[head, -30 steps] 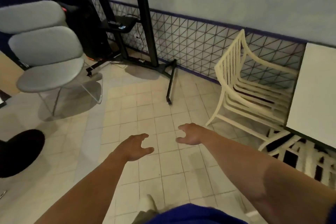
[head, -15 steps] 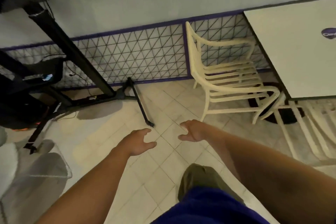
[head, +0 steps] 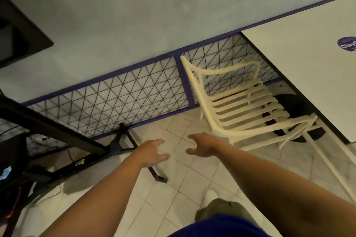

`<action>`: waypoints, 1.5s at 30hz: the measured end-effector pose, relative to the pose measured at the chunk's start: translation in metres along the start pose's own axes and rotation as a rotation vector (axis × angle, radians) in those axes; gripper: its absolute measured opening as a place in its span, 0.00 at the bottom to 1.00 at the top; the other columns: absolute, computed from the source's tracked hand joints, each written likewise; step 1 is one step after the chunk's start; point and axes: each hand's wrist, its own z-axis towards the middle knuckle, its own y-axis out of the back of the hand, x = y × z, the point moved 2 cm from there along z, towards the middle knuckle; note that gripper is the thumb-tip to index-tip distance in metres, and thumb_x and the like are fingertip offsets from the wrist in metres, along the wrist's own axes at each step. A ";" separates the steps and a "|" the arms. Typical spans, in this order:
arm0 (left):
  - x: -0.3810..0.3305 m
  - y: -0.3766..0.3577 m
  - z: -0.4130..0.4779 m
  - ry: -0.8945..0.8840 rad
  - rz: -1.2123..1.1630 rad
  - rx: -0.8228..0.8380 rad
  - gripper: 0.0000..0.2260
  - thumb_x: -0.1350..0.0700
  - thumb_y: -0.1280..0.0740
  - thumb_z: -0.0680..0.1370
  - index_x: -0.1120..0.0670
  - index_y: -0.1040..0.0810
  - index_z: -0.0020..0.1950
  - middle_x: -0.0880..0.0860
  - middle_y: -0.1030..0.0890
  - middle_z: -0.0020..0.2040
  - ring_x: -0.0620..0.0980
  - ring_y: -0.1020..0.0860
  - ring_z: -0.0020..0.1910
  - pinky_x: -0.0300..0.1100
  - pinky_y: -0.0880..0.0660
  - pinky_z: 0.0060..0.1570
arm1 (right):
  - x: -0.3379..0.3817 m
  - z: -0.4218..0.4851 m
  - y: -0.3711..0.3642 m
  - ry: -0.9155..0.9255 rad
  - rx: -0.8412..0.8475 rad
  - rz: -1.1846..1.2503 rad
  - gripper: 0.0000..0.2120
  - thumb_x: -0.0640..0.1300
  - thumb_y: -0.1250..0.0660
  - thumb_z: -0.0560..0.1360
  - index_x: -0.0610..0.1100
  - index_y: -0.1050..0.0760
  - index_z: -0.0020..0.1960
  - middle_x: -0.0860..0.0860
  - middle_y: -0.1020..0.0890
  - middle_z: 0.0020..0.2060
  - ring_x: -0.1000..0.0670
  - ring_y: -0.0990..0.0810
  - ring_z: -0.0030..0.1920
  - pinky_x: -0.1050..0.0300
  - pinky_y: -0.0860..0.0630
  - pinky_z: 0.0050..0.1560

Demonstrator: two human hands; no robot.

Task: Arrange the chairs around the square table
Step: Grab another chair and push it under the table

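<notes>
A cream slatted armchair (head: 238, 109) stands beside the wall, its seat facing the white square table (head: 312, 75) at the right. A second cream chair frame (head: 335, 161) shows partly under the table's near edge. My left hand (head: 152, 152) and my right hand (head: 202, 145) are stretched forward over the tiled floor, fingers spread and empty. The right hand is just short of the armchair's near back corner and does not touch it.
A black wheeled stand (head: 123, 146) with long legs and cables crosses the floor at left. A wall panel of purple-framed triangular mesh (head: 119, 98) runs behind. The table's dark round base (head: 296, 109) sits under the top. My shoe and trouser leg (head: 213, 208) are below.
The view has swung right and closer: the grey chairs left the frame, the armchair and table now loom larger. Both hands stay outstretched and empty, nearer the armchair.
</notes>
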 end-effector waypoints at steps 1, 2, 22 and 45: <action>-0.003 0.018 0.014 -0.011 0.019 -0.016 0.35 0.37 0.31 0.76 0.46 0.38 0.79 0.51 0.32 0.77 0.53 0.32 0.73 0.50 0.32 0.70 | 0.002 0.009 0.014 -0.008 -0.021 0.021 0.36 0.61 0.35 0.77 0.48 0.41 0.79 0.46 0.33 0.75 0.43 0.34 0.74 0.45 0.35 0.73; -0.008 0.035 0.027 -0.028 0.050 -0.026 0.35 0.37 0.31 0.75 0.46 0.37 0.79 0.51 0.31 0.76 0.54 0.32 0.73 0.50 0.32 0.69 | 0.002 0.019 0.027 -0.018 -0.050 0.041 0.35 0.61 0.34 0.77 0.48 0.41 0.78 0.46 0.32 0.75 0.44 0.33 0.73 0.46 0.34 0.73; -0.197 0.155 0.360 -0.745 1.027 0.296 0.40 0.43 0.24 0.70 0.40 0.39 0.78 0.47 0.33 0.76 0.52 0.31 0.72 0.50 0.31 0.67 | -0.081 0.143 0.054 -0.569 -0.222 0.704 0.36 0.56 0.30 0.74 0.45 0.40 0.76 0.44 0.25 0.65 0.42 0.24 0.60 0.46 0.25 0.59; -0.176 0.178 0.443 -0.864 1.254 0.443 0.39 0.66 0.39 0.78 0.23 0.43 0.72 0.42 0.30 0.73 0.52 0.31 0.71 0.64 0.32 0.64 | -0.071 0.171 0.058 -0.692 -0.249 0.775 0.46 0.39 0.29 0.72 0.65 0.52 0.78 0.48 0.27 0.63 0.45 0.26 0.58 0.47 0.26 0.59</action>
